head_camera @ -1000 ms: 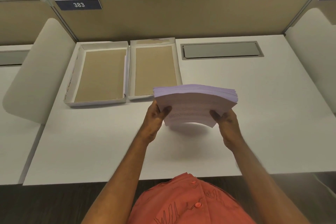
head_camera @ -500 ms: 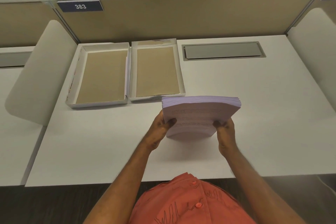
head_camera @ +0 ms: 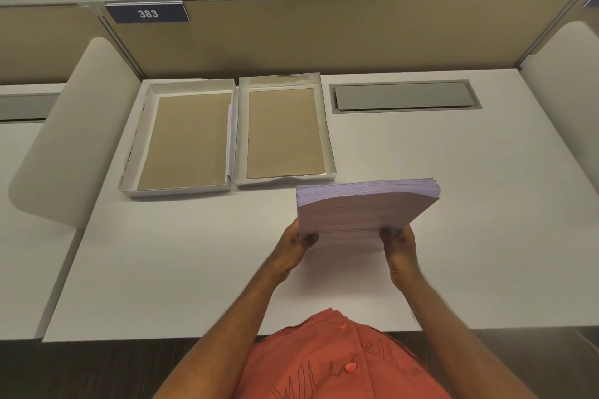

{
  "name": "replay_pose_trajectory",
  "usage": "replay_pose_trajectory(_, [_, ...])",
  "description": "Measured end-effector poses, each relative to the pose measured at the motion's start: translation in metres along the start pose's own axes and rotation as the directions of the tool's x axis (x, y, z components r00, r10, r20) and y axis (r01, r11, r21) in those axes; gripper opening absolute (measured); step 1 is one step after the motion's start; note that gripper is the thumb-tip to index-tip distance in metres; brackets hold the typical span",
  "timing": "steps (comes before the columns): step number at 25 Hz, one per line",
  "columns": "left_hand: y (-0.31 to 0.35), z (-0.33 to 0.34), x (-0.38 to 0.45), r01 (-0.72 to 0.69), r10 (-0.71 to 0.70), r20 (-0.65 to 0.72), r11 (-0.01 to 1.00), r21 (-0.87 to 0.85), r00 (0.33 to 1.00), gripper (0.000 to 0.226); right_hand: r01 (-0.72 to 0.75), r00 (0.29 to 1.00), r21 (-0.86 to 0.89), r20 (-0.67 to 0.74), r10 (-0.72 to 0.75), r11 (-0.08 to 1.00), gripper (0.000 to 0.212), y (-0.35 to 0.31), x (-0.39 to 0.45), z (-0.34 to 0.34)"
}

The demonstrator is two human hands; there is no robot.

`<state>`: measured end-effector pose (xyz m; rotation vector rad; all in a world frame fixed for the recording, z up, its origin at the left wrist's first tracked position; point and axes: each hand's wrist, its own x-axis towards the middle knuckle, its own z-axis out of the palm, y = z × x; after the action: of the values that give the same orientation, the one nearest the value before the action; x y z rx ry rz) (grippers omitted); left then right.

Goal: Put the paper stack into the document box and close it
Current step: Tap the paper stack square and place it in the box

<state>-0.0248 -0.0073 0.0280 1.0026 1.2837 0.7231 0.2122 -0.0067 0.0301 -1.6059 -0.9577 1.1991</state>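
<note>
A thick stack of pale violet paper point(head_camera: 363, 207) stands on its near short edge on the white desk point(head_camera: 194, 269), tilted toward me. My left hand point(head_camera: 293, 244) grips its lower left corner and my right hand point(head_camera: 400, 244) grips its lower right corner. Behind and to the left lies the document box in two open halves with brown cardboard floors: the deeper half point(head_camera: 147, 139) on the left and the shallower half point(head_camera: 327, 152) beside it. Both halves hold nothing.
A grey cable hatch point(head_camera: 403, 95) is set into the desk at the back right. A beige partition point(head_camera: 324, 36) with a "383" label point(head_camera: 147, 13) closes the far side. White rounded side dividers point(head_camera: 74, 129) stand at each end of the desk.
The stack has come down and toward me from in front of the box halves, and its near edge now rests on the desk. Both hands kept their grip.
</note>
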Motion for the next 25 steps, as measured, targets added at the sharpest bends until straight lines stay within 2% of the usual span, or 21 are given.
replay_pose_trajectory(4, [0.014,-0.019,0.01,-0.052,0.051,-0.123,0.999,-0.003,0.991,0.042,-0.002,0.999,-0.017,0.035,0.003,1.0,0.047,-0.019,0.013,0.022])
replay_pose_trajectory(9, [0.06,-0.084,0.051,-0.132,0.099,-0.243,0.984,-0.12,0.965,0.038,0.057,0.991,-0.096,0.125,-0.045,0.994,0.044,-0.077,0.065,0.077])
replay_pose_trajectory(12, [0.088,-0.12,0.087,-0.141,0.081,-0.33,0.976,-0.164,0.94,0.035,0.097,0.985,-0.146,0.157,-0.074,0.984,0.049,-0.111,0.11,0.118])
replay_pose_trajectory(15, [0.105,-0.147,0.128,-0.066,-0.004,-0.383,0.984,-0.168,0.924,0.034,0.088,0.988,-0.189,0.14,-0.062,0.978,0.055,-0.127,0.156,0.155])
replay_pose_trajectory(18, [0.109,-0.167,0.17,0.059,-0.116,-0.428,0.988,-0.144,0.896,0.037,0.02,0.994,-0.257,0.112,0.009,0.966,0.054,-0.121,0.196,0.185])
replay_pose_trajectory(22, [0.095,-0.182,0.209,0.225,-0.261,-0.394,0.965,-0.137,0.881,0.038,-0.089,0.988,-0.339,0.088,0.126,0.936,0.051,-0.091,0.23,0.211])
replay_pose_trajectory(25, [0.083,-0.185,0.231,0.322,-0.297,-0.424,0.947,-0.013,0.856,0.04,-0.121,0.984,-0.376,0.078,0.162,0.919,0.051,-0.073,0.246,0.223])
